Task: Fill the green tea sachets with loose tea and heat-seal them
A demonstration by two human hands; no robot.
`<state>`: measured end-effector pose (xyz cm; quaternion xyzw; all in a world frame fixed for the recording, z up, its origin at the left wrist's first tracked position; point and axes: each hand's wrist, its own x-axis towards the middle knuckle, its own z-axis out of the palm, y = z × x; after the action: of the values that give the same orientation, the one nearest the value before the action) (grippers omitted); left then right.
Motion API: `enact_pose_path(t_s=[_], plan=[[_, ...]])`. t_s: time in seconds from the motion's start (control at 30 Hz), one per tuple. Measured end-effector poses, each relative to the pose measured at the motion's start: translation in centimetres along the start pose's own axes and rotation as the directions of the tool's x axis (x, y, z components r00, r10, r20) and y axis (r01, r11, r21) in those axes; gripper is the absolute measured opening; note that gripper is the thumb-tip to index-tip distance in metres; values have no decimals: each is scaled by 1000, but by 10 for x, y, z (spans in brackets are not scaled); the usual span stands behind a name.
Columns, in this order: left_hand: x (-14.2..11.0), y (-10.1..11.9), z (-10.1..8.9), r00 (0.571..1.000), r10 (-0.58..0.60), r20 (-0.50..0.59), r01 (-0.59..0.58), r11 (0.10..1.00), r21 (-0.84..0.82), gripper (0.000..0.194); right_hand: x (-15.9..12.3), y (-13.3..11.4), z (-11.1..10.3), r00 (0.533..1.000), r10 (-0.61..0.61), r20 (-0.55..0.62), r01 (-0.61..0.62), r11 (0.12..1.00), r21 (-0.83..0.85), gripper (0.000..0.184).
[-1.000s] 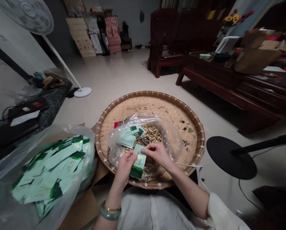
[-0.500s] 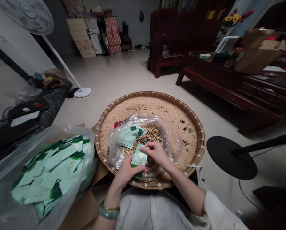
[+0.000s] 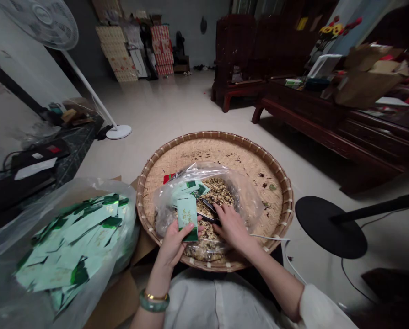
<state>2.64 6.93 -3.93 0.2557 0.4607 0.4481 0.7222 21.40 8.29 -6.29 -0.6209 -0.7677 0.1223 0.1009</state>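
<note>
My left hand (image 3: 173, 240) pinches a pale green sachet (image 3: 187, 212) with a dark green end, its thumb across the lower part. Over the loose dried mix (image 3: 221, 189), my right hand (image 3: 232, 227) has its fingers curled on a dark and silver tool that looks like tongs (image 3: 209, 219). Its two arms spread toward the left; the end under my fingers is hidden. The mix lies in an open clear plastic bag (image 3: 249, 196). Several more green sachets (image 3: 180, 189) rest on the mix, behind the held one.
Under the bag is a round woven bamboo tray (image 3: 187, 153) with dark scraps on it. At left stands a plastic bag (image 3: 122, 256) full of green sachets (image 3: 84, 237). A white fan (image 3: 118, 132), a black stand base (image 3: 330, 226) and a wooden table (image 3: 328, 123) surround the tray.
My right hand has left the sachet and moved down to the tongs. My left hand keeps the sachet, now more upright and shifted left.
</note>
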Motion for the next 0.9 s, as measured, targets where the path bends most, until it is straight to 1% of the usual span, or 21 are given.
enact_pose_path(t_s=[0.07, 0.13, 0.2, 0.27, 0.33, 0.37, 0.4, 0.43, 0.5, 0.53, 0.6, 0.73, 0.8, 0.9], plan=[[-1, 0, -1, 1000, -11, 21, 11, 1000, -18, 47, 2, -1, 1, 1000, 9, 21, -9, 1000, 16, 60], [-1, 1, -1, 1000, -18, 21, 18, 999, -31, 47, 3, 0, 1, 999, 17, 42, -20, 996, 83, 62], [-1, 2, -2, 1000, -19, 13, 19, 999, -35, 48, 3, 3, -1, 999, 17, 39, -24, 980, 197, 63], [-1, 3, -3, 1000, -18, 8, 19, 999, -40, 48, 4, 8, -6, 1000, 16, 5, -17, 935, 355, 63], [-1, 3, -4, 1000, -20, 6, 20, 999, -50, 48, 6, 15, -15, 999, 38, -24, -19, 843, 538, 60], [-1, 3, -4, 1000, -22, 6, 23, 998, -53, 48, 6, 18, -21, 998, 64, -7, -46, 780, 624, 58], [0, 4, -4, 1000, -26, 7, 26, 998, -51, 47, 7, 20, -28, 995, 89, 42, -93, 709, 699, 58], [0, 3, -3, 999, -31, 9, 31, 999, -41, 47, 7, 22, -35, 988, 100, 117, -154, 637, 755, 60], [0, 3, -1, 999, -41, 11, 41, 999, -2, 49, 8, 23, -48, 959, 51, 278, -262, 523, 811, 64], [0, 3, 0, 999, -47, 13, 47, 999, 26, 50, 8, 22, -54, 943, 3, 333, -290, 498, 817, 63], [1, 1, 3, 998, -58, 22, 56, 994, 92, 51, 8, 19, -62, 921, -88, 379, -286, 505, 814, 56], [-1, 0, 7, 995, -83, 60, 68, 971, 228, 50, 12, 9, -66, 907, -188, 376, -203, 587, 783, 44], [-2, 0, 7, 992, -97, 78, 72, 960, 272, 48, 14, 6, -64, 909, -210, 359, -163, 615, 771, 39], [-3, 1, 6, 990, -116, 84, 86, 949, 302, 47, 18, 4, -61, 922, -196, 334, -139, 637, 758, 35]])
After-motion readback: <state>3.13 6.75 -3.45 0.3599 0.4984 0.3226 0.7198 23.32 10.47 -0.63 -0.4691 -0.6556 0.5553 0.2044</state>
